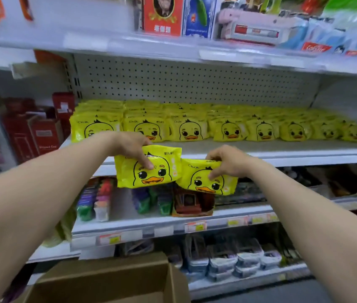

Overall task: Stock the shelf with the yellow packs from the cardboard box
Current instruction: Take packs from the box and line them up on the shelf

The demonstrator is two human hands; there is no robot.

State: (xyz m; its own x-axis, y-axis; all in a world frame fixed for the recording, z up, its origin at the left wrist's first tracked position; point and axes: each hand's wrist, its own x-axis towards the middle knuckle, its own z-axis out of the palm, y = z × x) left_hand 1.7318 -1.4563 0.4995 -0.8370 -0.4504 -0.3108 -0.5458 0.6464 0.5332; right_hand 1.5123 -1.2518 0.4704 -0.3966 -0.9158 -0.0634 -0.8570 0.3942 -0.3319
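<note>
1. Store aisle, white metal shelving: the middle shelf (249, 147) carries rows of yellow duck-face packs (191, 130), upright, front to back, against a pegboard (195, 82).
2. Your left hand (132, 147) grips one pack (166, 171) at its upper left corner, one digit pressed across the printed front and the rest curled behind.
3. Your right hand (227, 162) pinches a second pack (203, 180) along its top edge, fingers folded over the front.
4. Both held packs hang upright in the air, faces toward you, just before the shelf's front lip and below the stocked rows. The second pack sits slightly lower and to the right, and their near edges meet.
5. At the bottom of the view, a cardboard box (107, 278) stands open under your left forearm. Its inside is out of sight.
6. Red cartons (44, 136) fill the bay to the left. Goods on the shelves above and below are too blurred to name.
</note>
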